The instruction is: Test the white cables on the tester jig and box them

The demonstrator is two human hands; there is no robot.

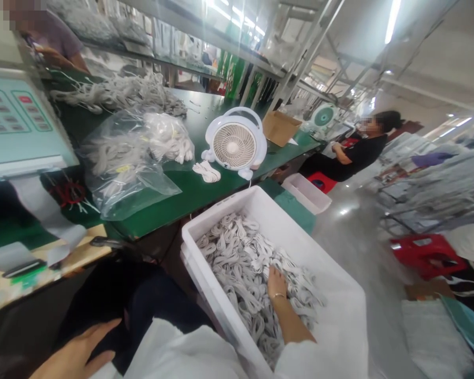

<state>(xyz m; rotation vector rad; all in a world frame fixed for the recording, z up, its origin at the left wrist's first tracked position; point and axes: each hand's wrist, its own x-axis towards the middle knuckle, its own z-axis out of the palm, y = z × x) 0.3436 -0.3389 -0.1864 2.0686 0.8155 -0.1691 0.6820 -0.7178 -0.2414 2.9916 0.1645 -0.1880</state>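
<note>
My right hand [275,281] reaches down into a white plastic bin [335,326] beside my seat and is buried among several coiled white cable bundles [237,258]; its fingers are hidden in the pile. A thin bracelet shows at that wrist. My left hand [77,352] rests flat on my dark-clothed lap at the bottom left, fingers stretched out, holding nothing. Both sleeves are white.
A green worktable [197,189] carries a clear plastic bag of cable bundles [122,163], a loose heap of cables [118,92], a small white fan [235,143] and a cardboard box [280,128]. A machine panel [19,121] is at left. One person sits at right; another stands top left. Red stools [428,255] stand on the floor.
</note>
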